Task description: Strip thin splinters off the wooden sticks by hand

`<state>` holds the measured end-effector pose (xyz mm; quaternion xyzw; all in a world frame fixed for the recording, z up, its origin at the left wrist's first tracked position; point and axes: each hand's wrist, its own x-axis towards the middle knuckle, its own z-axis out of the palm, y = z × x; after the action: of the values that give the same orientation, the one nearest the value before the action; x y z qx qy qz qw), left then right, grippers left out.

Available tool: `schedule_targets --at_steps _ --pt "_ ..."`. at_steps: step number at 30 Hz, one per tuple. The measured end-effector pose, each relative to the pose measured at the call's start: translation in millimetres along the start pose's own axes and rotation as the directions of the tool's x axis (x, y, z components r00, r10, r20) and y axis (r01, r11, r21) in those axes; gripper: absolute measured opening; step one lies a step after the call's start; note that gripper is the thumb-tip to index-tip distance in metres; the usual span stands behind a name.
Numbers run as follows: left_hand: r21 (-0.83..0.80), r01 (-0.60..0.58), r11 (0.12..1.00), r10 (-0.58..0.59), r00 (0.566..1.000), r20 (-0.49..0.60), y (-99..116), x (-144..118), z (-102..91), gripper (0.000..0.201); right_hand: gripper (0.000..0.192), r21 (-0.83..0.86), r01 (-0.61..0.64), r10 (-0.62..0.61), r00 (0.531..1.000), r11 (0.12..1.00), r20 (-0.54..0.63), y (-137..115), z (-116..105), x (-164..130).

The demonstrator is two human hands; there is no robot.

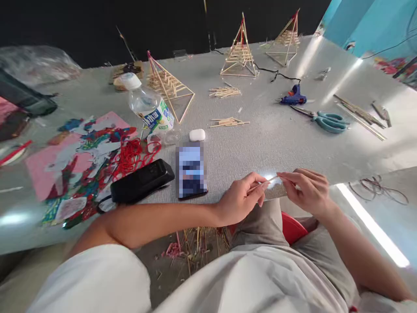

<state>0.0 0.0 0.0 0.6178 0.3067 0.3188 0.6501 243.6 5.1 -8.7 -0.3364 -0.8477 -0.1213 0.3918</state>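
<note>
Near the table's front edge, my left hand (pixel 241 198) pinches a thin wooden stick (pixel 272 178) between thumb and fingers. The fingertips of my right hand (pixel 305 189) are closed on the stick's other end, so it spans the short gap between my hands. Part of the stick is hidden in my left fingers. A smartphone (pixel 191 171) with a blurred screen lies left of my hands, below a small white case (pixel 197 135). Beyond them are a small pile of short sticks (pixel 229 122) and another pile (pixel 224 91) farther back.
Pyramid-shaped stick frames (pixel 239 54) stand at the back. A plastic bottle (pixel 151 108), red cord (pixel 132 156) and a black case (pixel 141 181) occupy the left. On the right lie blue-handled scissors (pixel 330 121), a blue glue gun (pixel 295 95) and longer sticks (pixel 360 115).
</note>
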Motion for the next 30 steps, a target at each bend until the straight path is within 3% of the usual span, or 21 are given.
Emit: schedule_targets --at_steps 12,15,17,19,22,24,30 --pt "-0.035 0.018 0.999 -0.016 0.998 0.067 4.7 -0.7 -0.2 0.035 0.009 0.064 -0.147 0.151 0.987 0.987 -0.061 13.9 3.2 1.5" --pt "-0.142 0.080 0.987 -0.077 0.997 0.022 4.9 1.8 -0.9 0.042 0.025 0.135 -0.289 0.294 0.956 0.948 -0.018 16.4 5.1 6.3" --pt "-0.216 0.087 0.973 -0.090 0.996 -0.006 5.1 4.0 -1.6 0.045 0.053 0.244 -0.429 0.422 0.903 0.870 0.082 15.5 6.7 12.8" --pt "-0.255 0.078 0.964 -0.090 0.995 -0.036 5.3 5.6 -2.1 0.044 0.070 0.386 -0.577 0.520 0.816 0.719 0.251 13.5 9.3 20.7" --pt "-0.253 0.079 0.964 -0.094 0.994 -0.048 5.7 6.5 -2.3 0.043 0.065 0.545 -0.708 0.513 0.703 0.449 0.492 9.6 13.9 30.8" --pt "-0.238 0.093 0.967 -0.105 0.994 -0.037 5.9 6.3 -2.0 0.042 0.053 0.598 -0.719 0.489 0.687 0.353 0.538 7.0 15.9 34.1" --pt "-0.190 0.131 0.973 -0.136 0.991 -0.011 6.6 5.7 -1.6 0.044 0.039 0.662 -0.684 0.578 0.687 0.306 0.442 2.6 15.2 32.6"
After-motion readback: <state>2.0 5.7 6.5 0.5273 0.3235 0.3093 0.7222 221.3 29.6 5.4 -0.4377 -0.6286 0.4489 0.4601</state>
